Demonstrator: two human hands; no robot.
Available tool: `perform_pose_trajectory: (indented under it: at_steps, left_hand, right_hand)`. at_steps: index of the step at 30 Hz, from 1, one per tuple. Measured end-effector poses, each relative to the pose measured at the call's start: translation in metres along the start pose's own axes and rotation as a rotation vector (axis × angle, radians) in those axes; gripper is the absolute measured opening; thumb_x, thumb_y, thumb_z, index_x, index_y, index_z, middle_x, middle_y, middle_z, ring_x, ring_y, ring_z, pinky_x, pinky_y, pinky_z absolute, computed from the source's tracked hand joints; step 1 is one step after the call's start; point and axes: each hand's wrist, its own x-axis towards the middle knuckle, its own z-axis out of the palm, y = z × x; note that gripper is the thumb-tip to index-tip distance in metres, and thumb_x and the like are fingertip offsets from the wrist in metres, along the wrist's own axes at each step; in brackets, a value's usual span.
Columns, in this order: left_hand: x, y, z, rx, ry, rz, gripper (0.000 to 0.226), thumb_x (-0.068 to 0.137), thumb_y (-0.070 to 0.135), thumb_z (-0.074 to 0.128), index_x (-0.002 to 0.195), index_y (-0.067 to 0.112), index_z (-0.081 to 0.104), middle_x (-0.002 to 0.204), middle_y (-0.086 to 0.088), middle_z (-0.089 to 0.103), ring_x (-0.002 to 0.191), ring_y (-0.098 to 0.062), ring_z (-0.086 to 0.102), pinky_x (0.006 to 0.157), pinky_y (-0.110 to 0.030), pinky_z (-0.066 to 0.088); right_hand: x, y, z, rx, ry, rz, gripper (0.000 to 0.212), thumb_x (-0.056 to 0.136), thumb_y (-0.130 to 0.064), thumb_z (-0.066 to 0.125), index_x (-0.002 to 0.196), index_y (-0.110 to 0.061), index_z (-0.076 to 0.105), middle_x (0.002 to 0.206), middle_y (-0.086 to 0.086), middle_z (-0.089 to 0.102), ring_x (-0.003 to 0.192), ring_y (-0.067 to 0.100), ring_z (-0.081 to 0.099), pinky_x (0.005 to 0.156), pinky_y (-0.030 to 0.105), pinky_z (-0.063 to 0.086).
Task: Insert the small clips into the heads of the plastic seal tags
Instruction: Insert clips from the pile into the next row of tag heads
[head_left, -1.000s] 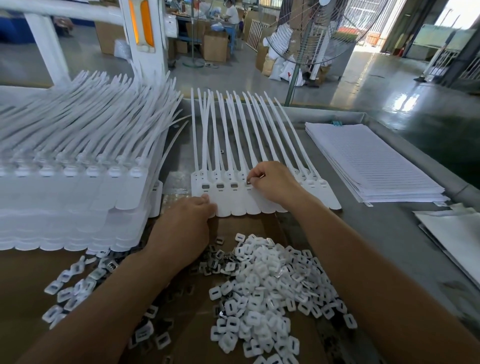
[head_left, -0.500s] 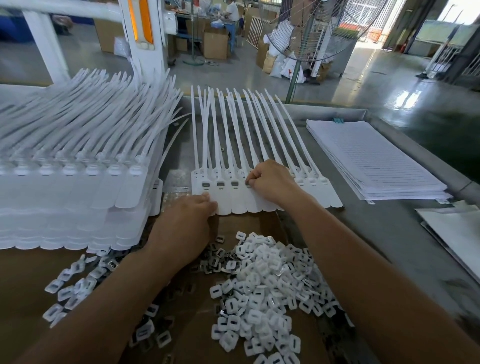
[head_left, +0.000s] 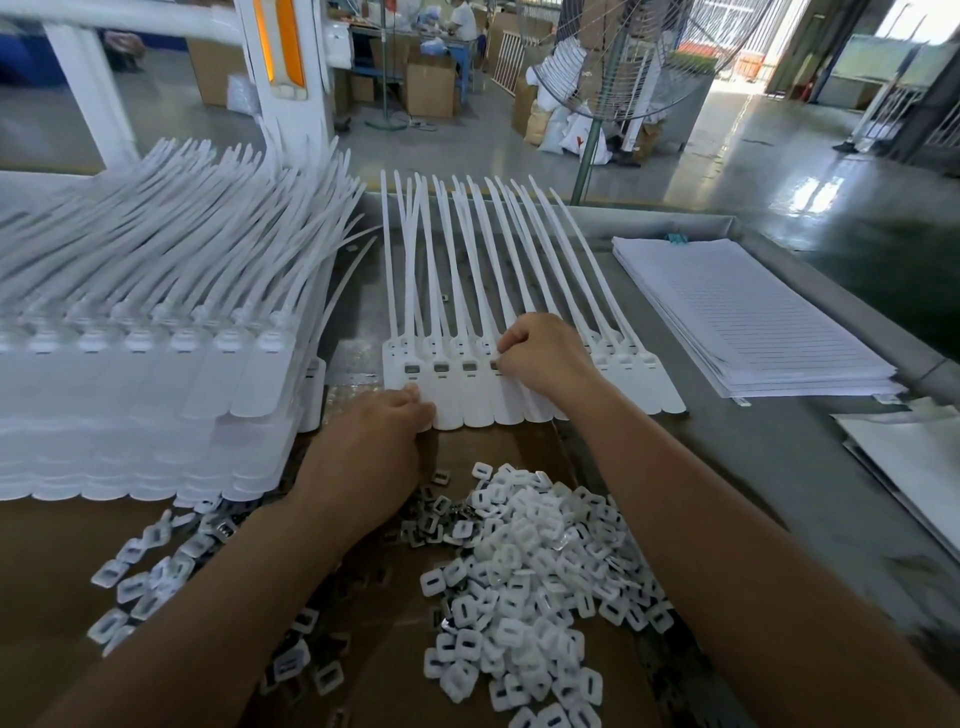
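A joined row of white plastic seal tags (head_left: 467, 400) lies flat mid-table, straps fanning away from me. Small metal clips sit in the heads of the leftmost tags. My right hand (head_left: 540, 353) rests on the row with its fingers curled, thumb and forefinger pinching at the fourth head; the clip itself is hidden. My left hand (head_left: 374, 441) lies on the near left corner of the row, its fingertips pressing the tag bodies down. A heap of white caps (head_left: 540, 571) and small metal clips (head_left: 436, 519) lies on brown cardboard near me.
A tall stack of tag rows (head_left: 145, 374) fills the left side. Stacked white sheets (head_left: 743, 317) lie at the right, more sheets (head_left: 914, 467) at the right edge. More caps (head_left: 145, 577) are scattered at the left. A raised metal rim (head_left: 779, 244) bounds the table.
My right hand has shifted slightly left along the tag heads and curled tighter. My left hand stays on the row's near left corner.
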Motion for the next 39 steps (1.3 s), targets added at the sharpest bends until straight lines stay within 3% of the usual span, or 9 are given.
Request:
perform_pose_trajectory:
  at_steps: [3, 5, 8, 11, 15, 20, 30, 35, 39]
  left_hand:
    - [0.000, -0.001, 0.000, 0.008, 0.000, 0.003, 0.033, 0.088, 0.003, 0.045, 0.113, 0.013, 0.064, 0.129, -0.007, 0.055, 0.115, -0.022, 0.052, 0.098, -0.030, 0.039]
    - [0.000, -0.002, 0.001, 0.008, 0.004, 0.009, 0.032, 0.088, 0.003, 0.045, 0.110, 0.013, 0.065, 0.125, -0.007, 0.058, 0.112, -0.021, 0.053, 0.097, -0.029, 0.039]
    - [-0.001, -0.002, 0.000, 0.007, 0.009, 0.011, 0.032, 0.087, 0.004, 0.046, 0.110, 0.015, 0.065, 0.123, -0.006, 0.059, 0.112, -0.021, 0.053, 0.097, -0.028, 0.038]
    - [-0.001, -0.001, 0.000, 0.012, 0.016, 0.008, 0.036, 0.086, 0.003, 0.049, 0.116, 0.017, 0.062, 0.129, -0.006, 0.055, 0.117, -0.020, 0.051, 0.100, -0.028, 0.036]
    - [-0.002, 0.000, -0.004, 0.013, -0.001, 0.018, 0.031, 0.083, 0.007, 0.052, 0.107, 0.018, 0.067, 0.121, -0.006, 0.060, 0.109, -0.021, 0.054, 0.090, -0.028, 0.040]
    - [-0.003, 0.001, -0.006, 0.014, -0.031, 0.034, 0.026, 0.082, 0.006, 0.053, 0.100, 0.016, 0.069, 0.118, -0.006, 0.061, 0.106, -0.019, 0.055, 0.087, -0.023, 0.039]
    - [0.000, -0.001, -0.005, 0.018, -0.049, 0.041, 0.026, 0.082, 0.005, 0.050, 0.100, 0.014, 0.068, 0.118, -0.008, 0.060, 0.107, -0.020, 0.055, 0.091, -0.025, 0.039]
    - [-0.001, -0.001, -0.003, 0.011, -0.039, 0.022, 0.034, 0.082, 0.006, 0.047, 0.108, 0.015, 0.067, 0.130, -0.009, 0.054, 0.118, -0.023, 0.049, 0.097, -0.029, 0.037]
    - [0.002, -0.004, 0.002, 0.014, -0.013, -0.001, 0.042, 0.083, -0.001, 0.046, 0.120, 0.016, 0.060, 0.138, -0.005, 0.046, 0.127, -0.019, 0.042, 0.104, -0.027, 0.030]
  right_hand:
    - [-0.002, 0.000, -0.003, -0.011, -0.035, -0.009, 0.013, 0.086, -0.010, 0.060, 0.094, -0.012, 0.070, 0.112, 0.001, 0.065, 0.085, 0.006, 0.050, 0.074, 0.022, 0.039]
    - [-0.008, -0.002, -0.007, -0.010, -0.059, -0.022, 0.016, 0.087, -0.008, 0.058, 0.098, -0.012, 0.069, 0.114, 0.003, 0.064, 0.093, 0.009, 0.050, 0.079, 0.023, 0.038]
    - [-0.023, -0.011, -0.014, -0.027, -0.072, -0.104, 0.014, 0.087, -0.012, 0.061, 0.099, -0.014, 0.067, 0.099, -0.006, 0.062, 0.084, 0.004, 0.048, 0.075, 0.023, 0.037]
    - [-0.047, -0.026, -0.021, -0.019, -0.216, -0.217, 0.006, 0.083, -0.017, 0.065, 0.089, -0.018, 0.068, 0.078, -0.018, 0.055, 0.073, -0.003, 0.051, 0.074, 0.022, 0.043]
    - [-0.073, -0.042, -0.020, -0.122, -0.424, -0.329, 0.015, 0.081, -0.019, 0.068, 0.096, -0.016, 0.071, 0.093, -0.005, 0.068, 0.088, 0.009, 0.061, 0.083, 0.025, 0.049]
    - [-0.084, -0.046, -0.013, -0.208, -0.519, -0.449, 0.024, 0.080, -0.011, 0.066, 0.103, -0.017, 0.071, 0.103, 0.000, 0.069, 0.094, 0.014, 0.061, 0.088, 0.029, 0.047]
    - [-0.082, -0.042, -0.005, -0.230, -0.440, -0.487, 0.019, 0.086, -0.017, 0.060, 0.101, -0.016, 0.071, 0.101, 0.001, 0.068, 0.093, 0.015, 0.059, 0.086, 0.031, 0.047]
    - [-0.077, -0.034, -0.012, 0.003, -0.317, -0.404, 0.014, 0.083, -0.011, 0.063, 0.093, -0.014, 0.072, 0.087, -0.003, 0.069, 0.079, 0.007, 0.061, 0.075, 0.013, 0.046]
    - [-0.061, -0.021, -0.020, 0.176, -0.205, -0.231, 0.009, 0.083, -0.011, 0.065, 0.089, -0.017, 0.068, 0.089, 0.002, 0.070, 0.081, 0.012, 0.066, 0.078, 0.025, 0.052]
